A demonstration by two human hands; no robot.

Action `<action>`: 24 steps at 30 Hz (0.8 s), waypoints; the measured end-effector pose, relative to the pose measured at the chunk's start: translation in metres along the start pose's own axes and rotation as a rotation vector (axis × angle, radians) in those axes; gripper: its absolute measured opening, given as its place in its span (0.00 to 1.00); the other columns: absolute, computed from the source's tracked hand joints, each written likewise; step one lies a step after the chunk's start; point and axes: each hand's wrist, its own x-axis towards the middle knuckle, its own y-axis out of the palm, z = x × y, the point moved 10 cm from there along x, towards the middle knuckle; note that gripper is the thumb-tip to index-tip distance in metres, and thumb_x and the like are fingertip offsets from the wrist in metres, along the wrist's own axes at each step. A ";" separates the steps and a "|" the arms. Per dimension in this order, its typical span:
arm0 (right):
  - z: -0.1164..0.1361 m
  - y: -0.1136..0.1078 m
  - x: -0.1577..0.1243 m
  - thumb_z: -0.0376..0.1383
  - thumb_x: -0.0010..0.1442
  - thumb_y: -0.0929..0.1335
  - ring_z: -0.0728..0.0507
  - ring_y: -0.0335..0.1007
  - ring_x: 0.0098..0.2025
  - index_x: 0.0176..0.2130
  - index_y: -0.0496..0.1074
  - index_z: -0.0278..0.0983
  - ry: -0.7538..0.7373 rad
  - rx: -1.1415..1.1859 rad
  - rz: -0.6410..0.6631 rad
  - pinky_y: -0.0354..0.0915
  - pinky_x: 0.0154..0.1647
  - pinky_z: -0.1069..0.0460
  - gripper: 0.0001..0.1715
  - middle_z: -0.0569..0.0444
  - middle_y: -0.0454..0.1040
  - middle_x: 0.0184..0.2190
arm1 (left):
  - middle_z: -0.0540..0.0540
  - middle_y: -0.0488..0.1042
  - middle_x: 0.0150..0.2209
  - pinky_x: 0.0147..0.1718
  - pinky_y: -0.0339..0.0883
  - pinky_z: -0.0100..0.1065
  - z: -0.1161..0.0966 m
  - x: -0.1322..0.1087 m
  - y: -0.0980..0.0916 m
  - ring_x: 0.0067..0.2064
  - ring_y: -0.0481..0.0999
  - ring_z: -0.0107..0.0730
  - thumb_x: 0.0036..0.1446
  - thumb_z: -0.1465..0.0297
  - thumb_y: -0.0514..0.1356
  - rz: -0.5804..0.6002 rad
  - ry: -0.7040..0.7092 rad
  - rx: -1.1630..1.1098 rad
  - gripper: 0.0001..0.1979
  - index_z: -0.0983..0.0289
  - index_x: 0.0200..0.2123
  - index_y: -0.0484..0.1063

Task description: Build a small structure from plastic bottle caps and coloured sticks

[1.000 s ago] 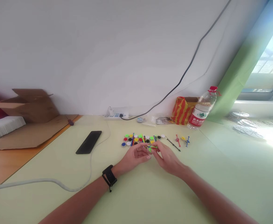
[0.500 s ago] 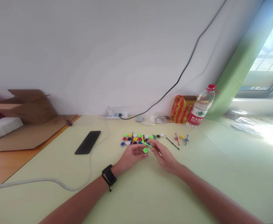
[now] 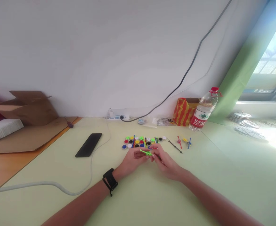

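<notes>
Green arrow [image 3: 143,151] between your 2 hands, just below centre of frame, its left end crossing in front of your left fingers. Your right hand [image 3: 165,162] pinches its right end; your left hand [image 3: 133,159] grips the green disc [image 3: 148,153], mostly hidden by the arrow. Coloured discs [image 3: 126,142] lie just beyond on the counter [image 3: 128,197]. Bottle [image 3: 201,116], right of frame: label reads 农夫山, Latin line below blurred. Versus 0.5 s ago: you held the arrow above the disc, disc face showing; arrow now lowered across it.
</notes>
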 end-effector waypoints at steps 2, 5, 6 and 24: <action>-0.001 0.004 -0.001 0.37 0.73 0.55 0.45 0.64 0.35 0.56 0.54 0.42 0.018 -0.007 0.030 0.61 0.39 0.50 0.13 0.55 0.67 0.36 | 0.60 0.83 0.42 0.50 0.73 0.43 -0.003 -0.001 0.002 0.45 0.82 0.43 0.57 0.67 0.68 0.011 0.004 -0.004 0.17 0.65 0.49 0.79; -0.006 0.007 -0.001 0.37 0.73 0.56 0.46 0.65 0.35 0.55 0.54 0.42 0.044 -0.006 0.052 0.61 0.38 0.51 0.12 0.56 0.68 0.34 | 0.61 0.82 0.45 0.51 0.73 0.44 -0.005 -0.002 0.005 0.45 0.82 0.44 0.57 0.68 0.69 0.035 0.013 -0.010 0.19 0.65 0.51 0.78; -0.007 0.008 -0.001 0.36 0.73 0.56 0.46 0.65 0.35 0.55 0.55 0.42 0.047 -0.006 0.053 0.61 0.37 0.51 0.12 0.56 0.69 0.34 | 0.61 0.82 0.45 0.51 0.73 0.45 -0.005 -0.002 0.005 0.45 0.82 0.44 0.57 0.68 0.69 0.039 0.022 -0.011 0.18 0.65 0.50 0.79; -0.011 -0.005 0.004 0.46 0.72 0.58 0.47 0.56 0.29 0.51 0.60 0.41 0.096 0.057 0.004 0.55 0.29 0.53 0.14 0.61 0.60 0.28 | 0.59 0.80 0.40 0.47 0.73 0.40 -0.004 -0.002 -0.008 0.43 0.78 0.39 0.58 0.65 0.67 -0.051 0.090 0.181 0.10 0.65 0.39 0.78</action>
